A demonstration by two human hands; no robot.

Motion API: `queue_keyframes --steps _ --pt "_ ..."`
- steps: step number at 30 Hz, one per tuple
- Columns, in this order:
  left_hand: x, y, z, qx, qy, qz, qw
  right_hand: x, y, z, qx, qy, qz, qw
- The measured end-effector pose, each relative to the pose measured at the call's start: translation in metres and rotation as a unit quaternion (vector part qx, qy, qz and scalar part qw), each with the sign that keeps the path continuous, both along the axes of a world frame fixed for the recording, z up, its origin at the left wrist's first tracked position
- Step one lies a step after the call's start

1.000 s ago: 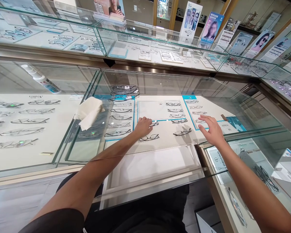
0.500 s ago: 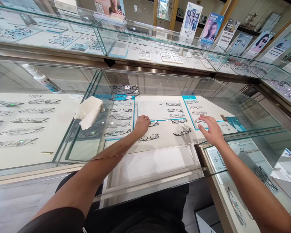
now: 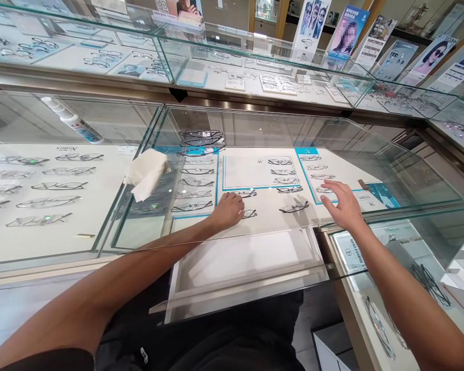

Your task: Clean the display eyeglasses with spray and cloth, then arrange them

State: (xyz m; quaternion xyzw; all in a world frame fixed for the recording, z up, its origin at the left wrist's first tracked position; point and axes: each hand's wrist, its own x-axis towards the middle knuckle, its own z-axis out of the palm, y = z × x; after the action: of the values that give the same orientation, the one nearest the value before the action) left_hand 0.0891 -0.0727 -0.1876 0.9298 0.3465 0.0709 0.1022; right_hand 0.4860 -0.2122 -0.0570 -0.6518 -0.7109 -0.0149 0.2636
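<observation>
My left hand is over the front part of the display case, its fingers curled down. It covers the left half of a pair of dark-rimmed eyeglasses; whatever the fingertips grip, if anything, is hidden. Just behind it lies another dark pair of eyeglasses. My right hand has its thumb and fingers apart and holds nothing. It hovers near the right column of glasses, where a thin-rimmed pair lies beyond the fingertips. Between the hands sits a black pair of eyeglasses on the cream board.
A cream cloth and a white spray bottle rest on the glass top at left. A pulled-out white drawer stands before me. Rows of glasses flank the left. Upright advertising cards line the back counter.
My left hand has come down toward the front and now covers part of the front eyeglasses. The right hand stays nearly in place, fingers still spread. The view has shifted slightly.
</observation>
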Motion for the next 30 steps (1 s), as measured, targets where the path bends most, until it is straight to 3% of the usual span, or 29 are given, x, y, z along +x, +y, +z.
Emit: queue_keyframes --steps 4,23,30 --pt "-0.009 -0.01 -0.001 -0.013 0.022 -0.021 0.999 0.0 0.0 0.0 0.002 0.0 -0.002 1.0" --pt "0.008 -0.014 -0.018 -0.009 0.042 -0.01 0.999 0.0 0.0 -0.001 0.007 -0.006 0.0 1.0" --pt "0.016 -0.016 -0.005 -0.045 0.044 0.013 0.998 0.0 0.0 -0.002 0.003 -0.009 -0.004 1.0"
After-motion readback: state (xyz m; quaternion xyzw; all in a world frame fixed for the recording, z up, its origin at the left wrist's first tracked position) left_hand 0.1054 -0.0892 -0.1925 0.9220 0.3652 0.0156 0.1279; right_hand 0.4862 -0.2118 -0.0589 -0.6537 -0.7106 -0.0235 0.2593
